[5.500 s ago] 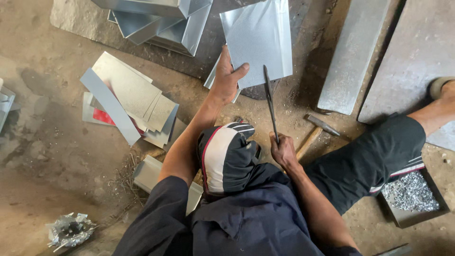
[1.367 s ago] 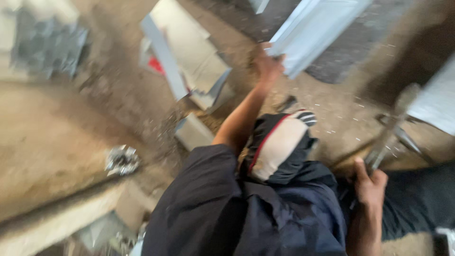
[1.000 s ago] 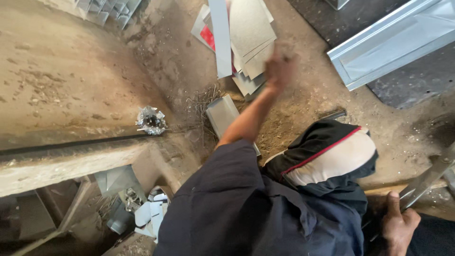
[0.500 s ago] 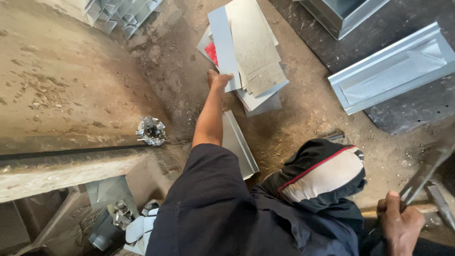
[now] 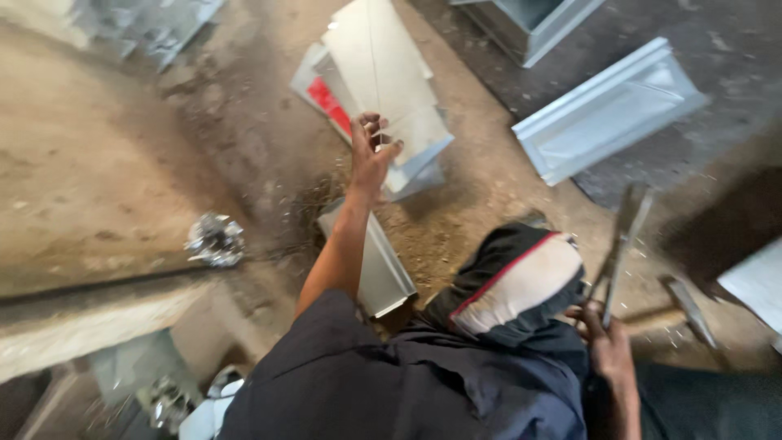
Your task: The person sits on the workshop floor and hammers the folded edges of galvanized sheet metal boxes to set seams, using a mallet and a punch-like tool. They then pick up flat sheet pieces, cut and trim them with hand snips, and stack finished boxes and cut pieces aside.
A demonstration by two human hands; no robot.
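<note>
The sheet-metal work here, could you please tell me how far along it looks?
Done: a folded tray lies finished on the floor, with a box behind it. In hand: the left hand grips a flat sheet from the stack, while the right hand holds snips. Left: that sheet is uncut and unfolded, and another bent piece lies nearby.

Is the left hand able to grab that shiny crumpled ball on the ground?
Probably not right now: the left hand is stretched ahead onto the stack of metal sheets, while the crumpled foil ball lies off to the side.
</note>
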